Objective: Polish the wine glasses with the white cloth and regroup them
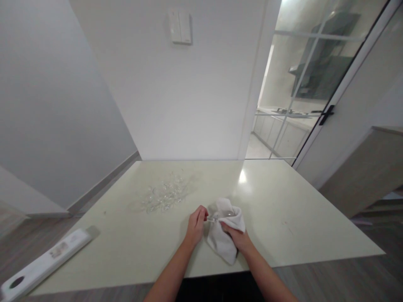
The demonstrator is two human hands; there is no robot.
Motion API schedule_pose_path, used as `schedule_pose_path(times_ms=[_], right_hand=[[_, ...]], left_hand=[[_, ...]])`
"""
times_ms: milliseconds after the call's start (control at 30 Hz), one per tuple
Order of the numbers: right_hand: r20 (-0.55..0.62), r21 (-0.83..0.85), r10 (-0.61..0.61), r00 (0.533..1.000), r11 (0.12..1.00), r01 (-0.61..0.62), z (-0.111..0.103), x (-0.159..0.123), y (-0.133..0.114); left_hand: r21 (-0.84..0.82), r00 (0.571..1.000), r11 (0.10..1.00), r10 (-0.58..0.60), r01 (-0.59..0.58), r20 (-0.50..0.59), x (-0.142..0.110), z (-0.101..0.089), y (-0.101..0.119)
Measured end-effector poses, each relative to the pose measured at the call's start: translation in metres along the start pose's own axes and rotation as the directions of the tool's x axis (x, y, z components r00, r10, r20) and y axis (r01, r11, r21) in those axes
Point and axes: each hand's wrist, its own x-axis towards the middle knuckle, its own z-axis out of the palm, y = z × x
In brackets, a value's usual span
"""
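Fingers pinched, my left hand point(195, 224) holds the thin end of a small clear, shiny piece point(211, 219). Its exact kind is not plain, as much of it is inside a white cloth point(222, 245). My right hand point(238, 237) grips that cloth, which is bunched around the piece with one corner hanging down toward the table's front edge. A glint of the clear piece shows in the cloth's upper fold. To the left and farther back, a cluster of several small transparent pieces point(166, 193) lies spread on the pale table point(292, 201).
A long white box point(47, 260) with an oval dark opening and a printed label lies across the table's front left edge. A white wall point(195, 105) with a switch plate point(180, 27) rises behind the table. At right stands a glazed door with a black handle point(326, 115).
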Motion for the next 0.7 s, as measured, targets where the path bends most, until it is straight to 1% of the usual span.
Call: schedule_pose_path(times_ms=[67,133,233,400,467,533,600,667,700], right_hand=[[0.080,0.024,-0.134,0.988,0.991,0.132,0.005,-0.003,-0.005],[0.095,0.031,-0.221,0.971,0.975,0.219,0.008,-0.005,-0.009],[0.097,0.022,-0.226,0.969,0.974,0.225,0.008,-0.005,-0.011],[0.089,0.027,-0.206,0.975,0.979,0.204,0.005,-0.006,-0.008],[0.084,0.023,-0.207,0.975,0.978,0.206,0.003,-0.006,-0.005],[0.092,0.009,-0.189,0.978,0.982,0.189,0.000,-0.004,-0.001],[0.069,-0.011,-0.115,0.991,0.993,0.116,-0.004,0.000,0.004],[-0.034,-0.027,0.001,0.999,1.000,-0.002,-0.008,0.004,0.011],[-0.098,-0.031,0.045,0.994,0.998,-0.048,-0.010,0.006,0.013]], left_hand=[[-0.066,0.995,0.993,-0.097,0.097,-0.002,0.003,0.000,-0.003],[-0.096,0.986,0.982,-0.164,0.163,-0.002,0.005,0.001,-0.006],[-0.092,0.982,0.979,-0.186,0.184,-0.012,0.006,0.002,-0.009],[-0.060,0.986,0.985,-0.164,0.162,-0.030,0.006,0.004,-0.012],[-0.034,0.990,0.990,-0.135,0.133,-0.042,0.005,0.004,-0.010],[-0.013,0.996,0.997,-0.081,0.081,-0.035,0.002,0.002,-0.006],[0.003,0.999,1.000,0.028,-0.028,-0.021,-0.003,-0.001,0.000],[0.027,0.987,0.986,0.163,-0.163,0.016,-0.009,-0.002,0.006],[0.040,0.977,0.977,0.210,-0.211,0.034,-0.011,-0.002,0.008]])
